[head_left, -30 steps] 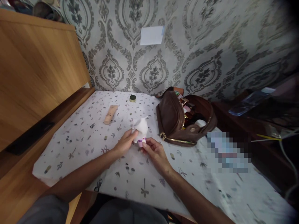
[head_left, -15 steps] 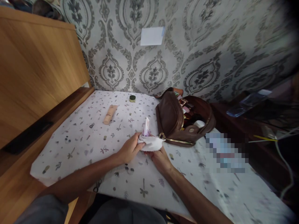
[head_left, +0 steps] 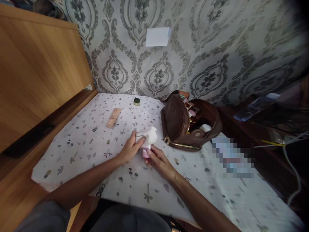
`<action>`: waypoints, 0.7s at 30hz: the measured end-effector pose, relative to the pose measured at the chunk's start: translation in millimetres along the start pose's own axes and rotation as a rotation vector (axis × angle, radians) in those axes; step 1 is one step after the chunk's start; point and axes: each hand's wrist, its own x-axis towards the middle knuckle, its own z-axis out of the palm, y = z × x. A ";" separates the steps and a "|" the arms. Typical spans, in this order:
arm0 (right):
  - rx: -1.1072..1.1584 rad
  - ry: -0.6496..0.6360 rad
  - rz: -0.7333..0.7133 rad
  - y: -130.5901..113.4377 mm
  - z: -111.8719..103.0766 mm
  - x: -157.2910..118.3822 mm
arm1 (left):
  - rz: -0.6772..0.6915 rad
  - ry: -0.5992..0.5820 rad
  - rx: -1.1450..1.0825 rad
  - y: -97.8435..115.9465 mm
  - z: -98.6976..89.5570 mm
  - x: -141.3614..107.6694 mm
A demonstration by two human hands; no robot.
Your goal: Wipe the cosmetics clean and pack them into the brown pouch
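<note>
My left hand is closed on a small white cloth, which covers one end of a tube. Below the cloth shows the pink and purple end of this squeeze tube. My right hand grips that end between thumb and fingers. Both hands are just above the patterned table cover. To their upper left lies a peach squeeze tube. Farther back stands a small jar with a dark lid.
An open brown leather bag with cosmetics inside stands right of my hands. Beyond it are a blurred-out item, a clear plastic bottle and cables. A wooden cabinet borders the left, a patterned wall the back.
The cloth has moved up over the tube's white upper part, which is now hidden. My right hand has shifted left and now holds the tube's pink end.
</note>
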 end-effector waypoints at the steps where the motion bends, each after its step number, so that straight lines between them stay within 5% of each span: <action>1: -0.019 -0.056 0.001 -2.6 1.2 -1.2 | -0.017 0.040 -0.035 0.7 -1.8 2.2; 4: 0.020 -0.128 0.018 -7.7 5.8 -2.4 | -0.110 0.111 -0.228 -1.2 -5.5 8.9; 8: 0.212 -0.040 0.047 -8.5 11.0 1.1 | -0.296 0.114 -0.480 -10.2 -4.3 14.7; 15: 0.316 0.090 0.002 -6.8 7.5 4.4 | -0.126 -0.386 -0.458 -0.1 0.2 3.4; 21: 0.100 0.279 -0.063 5.8 -0.9 4.3 | -0.082 -0.437 -0.348 2.1 -0.9 -1.9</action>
